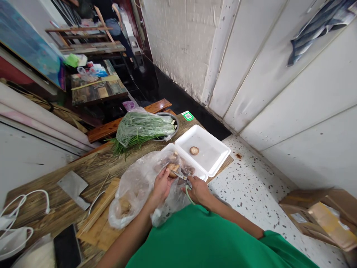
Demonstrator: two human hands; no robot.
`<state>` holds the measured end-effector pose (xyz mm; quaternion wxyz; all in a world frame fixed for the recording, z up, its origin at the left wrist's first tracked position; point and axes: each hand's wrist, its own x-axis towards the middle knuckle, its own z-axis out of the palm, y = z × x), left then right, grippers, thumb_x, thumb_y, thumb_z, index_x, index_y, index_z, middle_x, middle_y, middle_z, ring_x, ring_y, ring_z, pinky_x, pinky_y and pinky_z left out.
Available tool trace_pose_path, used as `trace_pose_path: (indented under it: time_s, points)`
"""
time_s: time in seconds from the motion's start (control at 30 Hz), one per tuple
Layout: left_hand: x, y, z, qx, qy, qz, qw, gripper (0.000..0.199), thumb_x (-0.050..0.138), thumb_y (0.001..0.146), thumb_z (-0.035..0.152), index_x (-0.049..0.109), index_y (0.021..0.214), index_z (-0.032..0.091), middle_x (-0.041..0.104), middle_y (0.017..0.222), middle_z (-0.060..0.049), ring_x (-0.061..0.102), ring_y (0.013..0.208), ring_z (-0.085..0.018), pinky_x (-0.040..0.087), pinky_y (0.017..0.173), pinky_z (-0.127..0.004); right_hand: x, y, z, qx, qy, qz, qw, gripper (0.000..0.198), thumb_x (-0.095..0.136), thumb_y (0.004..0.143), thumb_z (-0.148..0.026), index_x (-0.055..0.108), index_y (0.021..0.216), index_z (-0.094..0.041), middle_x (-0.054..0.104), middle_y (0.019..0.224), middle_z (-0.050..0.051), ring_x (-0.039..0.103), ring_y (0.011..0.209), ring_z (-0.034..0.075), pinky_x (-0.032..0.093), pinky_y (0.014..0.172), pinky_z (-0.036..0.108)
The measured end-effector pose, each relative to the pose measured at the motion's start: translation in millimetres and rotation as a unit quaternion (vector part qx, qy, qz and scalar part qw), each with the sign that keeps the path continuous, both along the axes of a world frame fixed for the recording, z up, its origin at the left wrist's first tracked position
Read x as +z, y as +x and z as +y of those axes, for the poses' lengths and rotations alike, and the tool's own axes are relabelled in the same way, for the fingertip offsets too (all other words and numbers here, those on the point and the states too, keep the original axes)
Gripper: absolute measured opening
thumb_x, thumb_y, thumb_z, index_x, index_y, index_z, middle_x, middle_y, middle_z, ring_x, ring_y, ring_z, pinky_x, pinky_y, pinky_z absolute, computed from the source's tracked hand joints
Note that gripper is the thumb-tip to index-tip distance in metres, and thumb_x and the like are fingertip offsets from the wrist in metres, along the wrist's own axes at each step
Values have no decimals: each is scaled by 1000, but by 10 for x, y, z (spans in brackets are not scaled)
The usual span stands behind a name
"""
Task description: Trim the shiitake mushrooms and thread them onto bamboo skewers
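Between the fingers of my left hand point(162, 185) is a brown mushroom point(173, 169). My right hand point(198, 190) grips a pair of scissors point(182, 176) with pale green handles, their blades touching or very close to that mushroom. Beneath both hands spreads a clear plastic bag point(134, 178) with more mushrooms showing through it. A white foam tray point(220, 158) lies just beyond my right hand, with a single mushroom point(194, 150) in it. The bag partly covers the tray's nearer half.
Green leafy stalks point(142, 128) in plastic rest on a metal bowl point(174, 136) at the back. Leftward on the wooden table are a cleaver point(73, 184), a phone point(67, 245), a white cable point(46, 201) and a wooden board point(97, 232). A cardboard box point(320, 212) stands on the floor at right.
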<state>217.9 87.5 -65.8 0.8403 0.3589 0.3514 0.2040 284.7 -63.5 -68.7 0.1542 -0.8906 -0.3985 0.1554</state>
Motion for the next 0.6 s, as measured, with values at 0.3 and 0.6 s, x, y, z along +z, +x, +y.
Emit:
trace_pose_path:
  time_s: [0.3,0.6]
  points:
    - [33,9,-7,-8,-17,-9,1000,18,54,77,21,57,94,13,67,90,-7,64,83,-19,50,80,-40,23,-1,-12,19,-43,-32,998,42,45,82,-50,56,105,-16,66,87,12,62,76,23,41,63,28]
    - [-64,3,-46,-11,-40,43,998,10,49,80,17,55,86,12,67,77,-6,64,72,-19,53,74,-43,-46,43,-4,27,-81,-12,996,31,40,88,-38,59,99,-16,68,89,12,63,82,23,41,66,28]
